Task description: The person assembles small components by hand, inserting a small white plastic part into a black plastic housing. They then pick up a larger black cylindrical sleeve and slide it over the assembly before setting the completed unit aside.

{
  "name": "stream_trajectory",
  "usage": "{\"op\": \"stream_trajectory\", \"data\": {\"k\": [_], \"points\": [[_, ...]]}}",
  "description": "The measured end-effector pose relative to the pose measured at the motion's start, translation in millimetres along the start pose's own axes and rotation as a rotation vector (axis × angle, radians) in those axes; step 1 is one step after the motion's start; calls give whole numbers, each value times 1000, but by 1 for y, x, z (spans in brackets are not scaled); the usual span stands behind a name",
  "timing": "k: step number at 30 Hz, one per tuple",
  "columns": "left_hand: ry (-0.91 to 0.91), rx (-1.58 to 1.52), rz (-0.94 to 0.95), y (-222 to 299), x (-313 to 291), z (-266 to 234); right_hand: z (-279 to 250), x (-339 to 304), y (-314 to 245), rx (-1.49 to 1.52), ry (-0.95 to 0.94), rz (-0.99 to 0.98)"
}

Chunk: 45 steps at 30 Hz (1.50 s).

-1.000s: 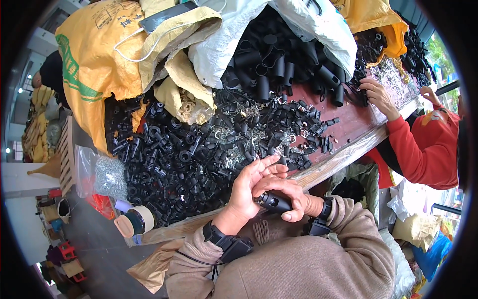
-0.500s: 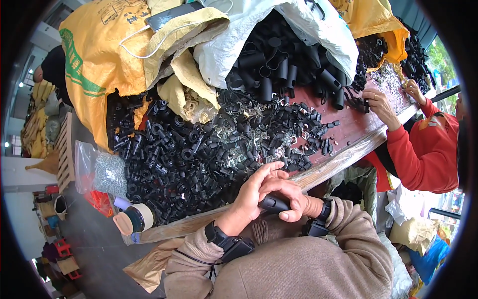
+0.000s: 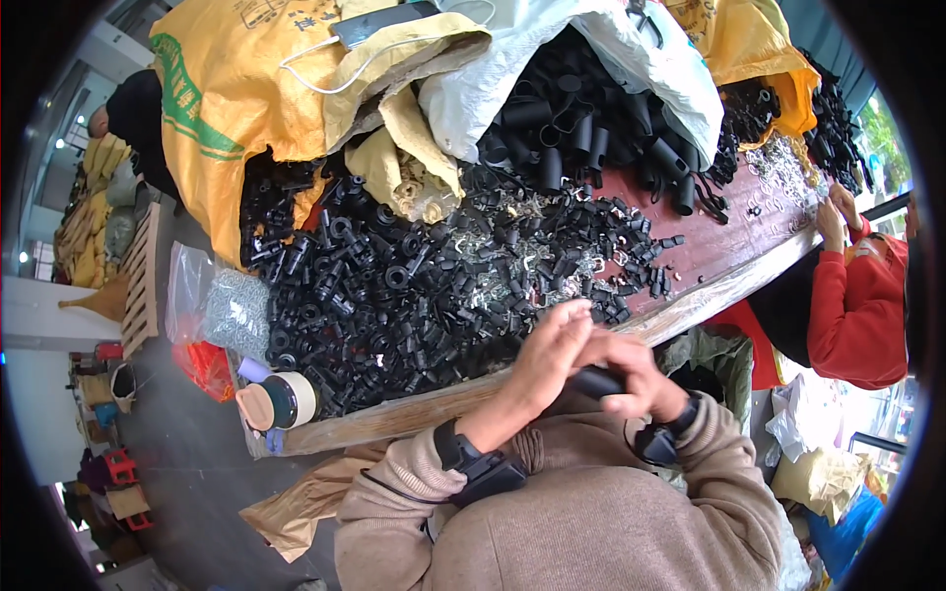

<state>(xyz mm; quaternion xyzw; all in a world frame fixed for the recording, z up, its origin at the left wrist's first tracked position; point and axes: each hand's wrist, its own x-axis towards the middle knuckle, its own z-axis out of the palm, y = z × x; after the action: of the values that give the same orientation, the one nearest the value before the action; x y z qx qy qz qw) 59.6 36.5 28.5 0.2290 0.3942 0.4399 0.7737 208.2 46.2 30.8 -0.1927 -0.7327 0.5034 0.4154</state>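
My right hand is closed around a smooth black cylindrical part, whose rounded end shows below the fingers. Against it, partly behind the right fingers, is my left hand, its visible fingers stretched out and slightly blurred. Its thumb and palm side are hidden, and nothing shows held in it. Both hands are just over the near edge of the table. Beyond them lies a pile of small black plastic parts, mixed with thin light-coloured wire-like pieces.
A white sack spills black tubes onto the reddish tabletop. A yellow sack bears a phone with a white cable. A lidded jar and a bag of small grey pieces stand left. A co-worker in red sits right.
Both my hands have shifted slightly right and up in view with the black part between them. The co-worker's hands have moved away from the black tubes and come together near the table edge.
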Motion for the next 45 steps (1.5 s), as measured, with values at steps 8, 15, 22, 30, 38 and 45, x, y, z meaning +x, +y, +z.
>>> {"op": "stream_trajectory", "data": {"k": [8,15,22,30,38,45], "points": [[582,1985,713,83,-4,-90,-103,-157,-33,-418,183,907],[532,2047,622,87,-1,-111,-89,-182,-32,-1001,105,910],[595,2093,583,88,7,-114,-54,-17,1,-836,0,235],[571,2067,639,91,1,-117,-33,22,49,-1023,-113,261],[675,1134,388,111,-28,-125,-29,24,56,-1058,-102,346],[172,21,104,81,-42,-100,-35,16,57,-799,99,250]]}}
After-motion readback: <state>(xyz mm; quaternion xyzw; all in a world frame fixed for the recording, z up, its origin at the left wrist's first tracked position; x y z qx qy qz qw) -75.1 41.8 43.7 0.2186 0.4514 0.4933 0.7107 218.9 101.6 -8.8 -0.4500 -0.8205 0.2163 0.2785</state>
